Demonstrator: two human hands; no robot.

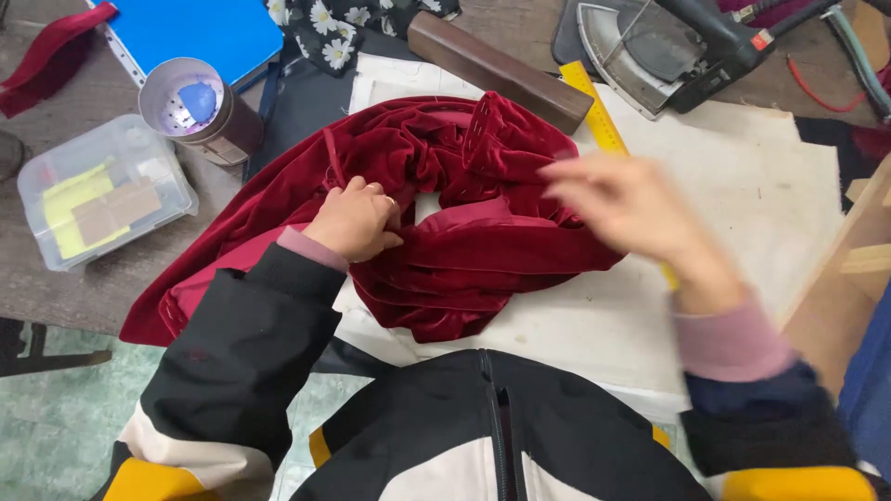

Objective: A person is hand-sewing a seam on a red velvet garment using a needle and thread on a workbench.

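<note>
A bunched piece of dark red velvet fabric (483,241) lies on a white padded board (742,176) in front of me. My left hand (357,221) is closed on a fold of the velvet near its middle, knuckles up. My right hand (631,209) is blurred with motion just above the fabric's right edge, fingers spread and pointing left, holding nothing that I can make out. A yellow ruler (599,111) lies partly under the velvet and my right hand.
A dark wooden block (497,67) and an iron (668,51) lie at the back. On the left are a metal tin (200,107), a clear plastic box (102,190), a blue folder (200,28) and floral cloth (343,28).
</note>
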